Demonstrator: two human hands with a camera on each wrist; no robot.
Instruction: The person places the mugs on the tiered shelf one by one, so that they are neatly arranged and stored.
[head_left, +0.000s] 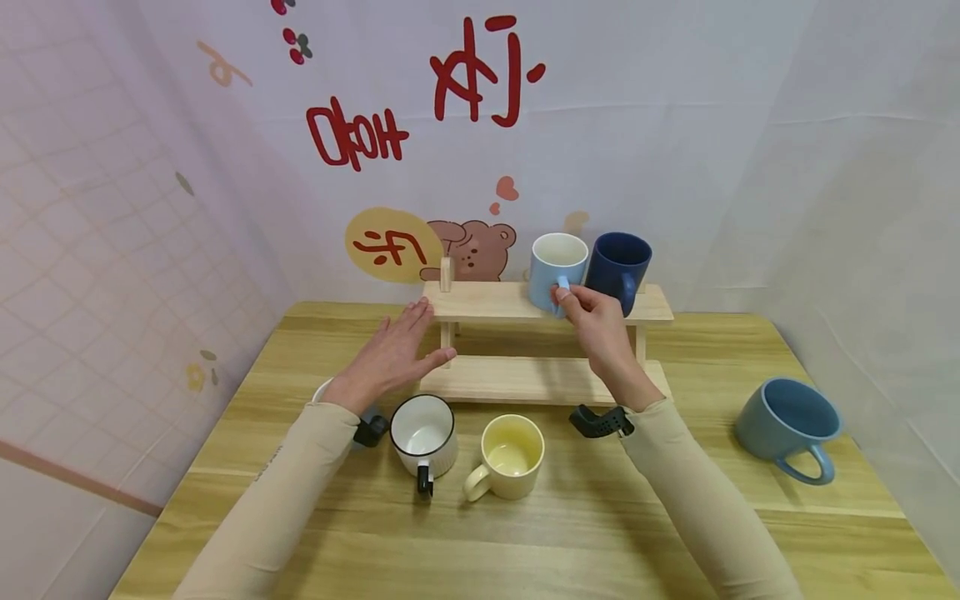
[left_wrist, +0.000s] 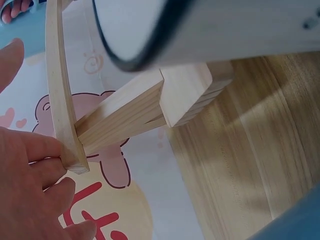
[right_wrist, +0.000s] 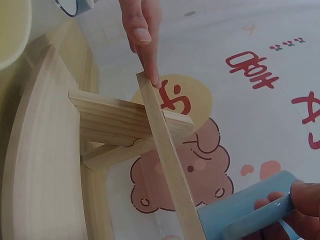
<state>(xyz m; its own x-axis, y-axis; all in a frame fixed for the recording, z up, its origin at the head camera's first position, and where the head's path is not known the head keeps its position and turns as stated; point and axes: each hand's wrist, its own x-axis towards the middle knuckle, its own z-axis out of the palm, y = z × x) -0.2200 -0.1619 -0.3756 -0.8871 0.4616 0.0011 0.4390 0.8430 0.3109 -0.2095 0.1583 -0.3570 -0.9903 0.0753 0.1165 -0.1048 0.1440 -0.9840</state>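
Mug (head_left: pixel 551 268), the light blue one, is at the upper shelf (head_left: pixel 487 300), right of middle and close to the front edge; can't tell whether its base is fully down. Right hand (head_left: pixel 603 329) has the handle (right_wrist: pixel 257 218) pinched between thumb and fingers. Left hand (head_left: pixel 390 354) is well apart from it, fingers laid against the shelf's left end, thumb spread away, not wrapped round anything. Handling: looks like glazed ceramic, so stiff, moderately heavy for its size, chips or cracks if knocked. Glaze shines, probably slick on the wall; the handle is the sound hold. Weight sits off to one side of that pinch, so I'd expect it to want to tip body-down; a second finger through the loop or a palm on the far wall would help. Avoid the rim. Tight spot: navy mug (head_left: pixel 613 265) stands just beside it toward the shelf's right end, so a sideways swing could clink. Shelf looks like light bare wood, may shift under a push. Down on the bench (head_left: pixel 637 542), white mug (head_left: pixel 423 429) and yellow mug (head_left: pixel 517 458) are near the lower shelf's front edge, teal mug (head_left: pixel 783 421) by the bench's right edge.
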